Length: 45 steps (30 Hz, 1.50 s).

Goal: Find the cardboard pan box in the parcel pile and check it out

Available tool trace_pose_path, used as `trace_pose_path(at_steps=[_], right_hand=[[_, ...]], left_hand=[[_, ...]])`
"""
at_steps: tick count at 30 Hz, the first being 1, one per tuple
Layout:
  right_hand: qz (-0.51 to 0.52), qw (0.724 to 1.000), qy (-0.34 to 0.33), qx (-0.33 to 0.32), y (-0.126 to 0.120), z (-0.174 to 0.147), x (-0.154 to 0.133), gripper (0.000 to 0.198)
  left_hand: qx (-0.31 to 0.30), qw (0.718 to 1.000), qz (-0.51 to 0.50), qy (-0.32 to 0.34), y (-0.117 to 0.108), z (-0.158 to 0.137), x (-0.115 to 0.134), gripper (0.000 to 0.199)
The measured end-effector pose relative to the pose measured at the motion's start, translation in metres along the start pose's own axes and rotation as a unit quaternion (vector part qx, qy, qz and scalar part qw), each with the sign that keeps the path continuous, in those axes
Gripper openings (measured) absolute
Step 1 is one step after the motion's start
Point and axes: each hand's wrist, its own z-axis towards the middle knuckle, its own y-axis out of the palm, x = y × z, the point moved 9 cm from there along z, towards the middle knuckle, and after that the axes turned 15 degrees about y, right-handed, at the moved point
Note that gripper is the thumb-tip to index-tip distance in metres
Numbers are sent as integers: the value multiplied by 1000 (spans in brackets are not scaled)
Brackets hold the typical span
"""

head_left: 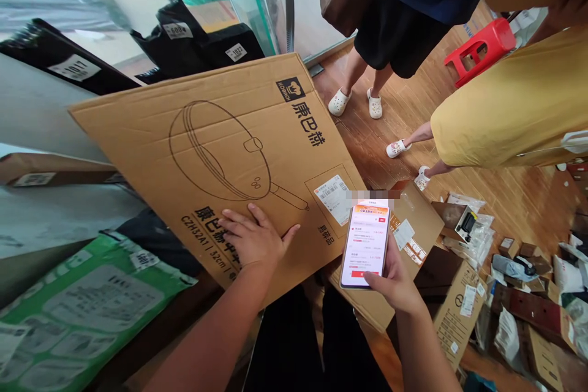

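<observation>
1. Centre frame: a big flat cardboard box [215, 153] leans tilted across the counter edge [151, 331]. The left hand [252, 239] lies flat on its lower part, fingers spread, palm down.
2. Just right of it, the right hand [395, 282] grips a phone [365, 245] from the side, fingers wrapped around its edge, thumb at the lower rim; the lit screen shows an app page with red and orange bars.
3. Around it: black parcels [193, 37] with white number tags at upper left, one reading 1022, another 1017. A green mailer bag [87, 306] lies at lower left.
4. Writing on the box: a pan line drawing, Chinese brand characters, "CZH32A1 | 32cm", plus a white shipping label [334, 198] near its right corner.
5. Lower right: a heap of smaller cartons [459, 306] and poly bags on the wooden floor [390, 128], crowding the space beyond the phone.
6. Upper right: 2 people stand close, one in a yellow skirt [514, 110], both in white clogs; a red stool [482, 46] sits behind them. Glass panels close off the top of the frame.
</observation>
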Motion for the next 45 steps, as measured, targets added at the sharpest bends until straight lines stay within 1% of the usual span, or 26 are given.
trace_pose_path(at_steps=[4, 9, 18, 24, 30, 34, 37, 39, 43, 45], right_hand=[[7, 1000, -8, -9, 1, -1, -2, 83], [9, 1000, -3, -22, 5, -3, -5, 81], [-26, 999, 6, -45, 11, -10, -13, 74], [-19, 999, -2, -50, 17, -16, -20, 75], [26, 997, -19, -68, 25, -26, -31, 80], [45, 997, -13, -68, 27, -31, -35, 80], [64, 996, -9, -60, 28, -33, -37, 80], [81, 996, 2, -42, 27, -33, -36, 77], [144, 988, 42, 24, 21, -29, -26, 58], [169, 983, 50, 60, 18, -27, -22, 52]], left_hand=[[-8, 1000, 0, 4, -3, 0, 3, 108], [-7, 1000, 20, -8, -4, -1, 4, 107], [-2, 999, 33, -1, 4, -3, 1, 107], [-23, 997, 71, -4, 5, -1, 3, 106], [-32, 997, 77, -9, 1, -1, 5, 107], [-38, 995, 95, -9, 1, -1, 6, 107], [-40, 994, 99, -6, 3, -1, 5, 107], [-39, 994, 97, -5, 5, -2, 5, 107], [-32, 995, 91, -4, 6, -2, 4, 106], [-27, 996, 88, -3, 7, -2, 4, 106]])
